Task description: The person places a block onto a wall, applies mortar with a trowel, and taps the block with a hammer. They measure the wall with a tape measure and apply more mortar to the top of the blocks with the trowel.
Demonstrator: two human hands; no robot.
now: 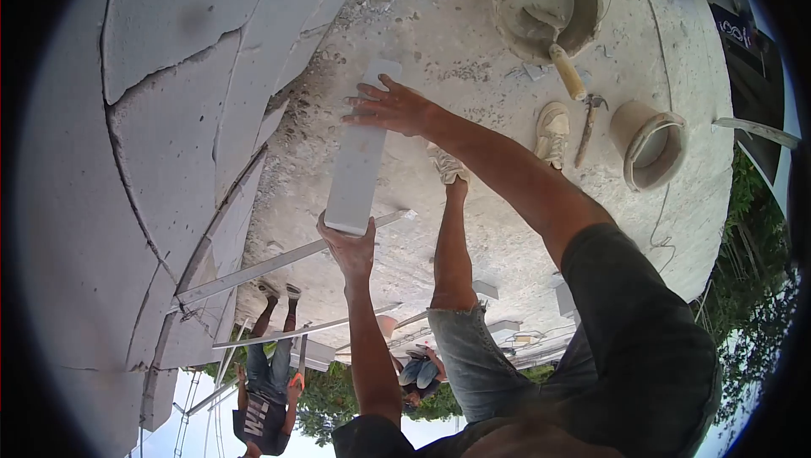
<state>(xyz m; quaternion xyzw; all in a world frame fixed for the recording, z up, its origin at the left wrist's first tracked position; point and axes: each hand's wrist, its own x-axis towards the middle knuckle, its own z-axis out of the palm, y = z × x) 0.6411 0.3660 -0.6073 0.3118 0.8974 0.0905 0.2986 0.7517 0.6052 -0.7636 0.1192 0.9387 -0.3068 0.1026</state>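
Note:
A long pale grey block (pixel 357 175) lies lengthwise before me, at the left of the floor. My left hand (pixel 348 247) cups its near end, thumb and fingers wrapped around the lower corners. Farther up, my right hand (pixel 393 109) reaches across the block near its far end. Its fingers are spread over the face, with fingertips at the left edge. The block's underside is hidden.
A round tub (pixel 591 2) of wet mortar holds a wooden-handled trowel (pixel 567 72). Nearby are a hammer (pixel 585 139) and a bucket (pixel 635 133). Grey wall panels (pixel 169 145) stand left, with a slanted bar (pixel 262 268) below. Two other people (pixel 269 373) appear inverted farther off.

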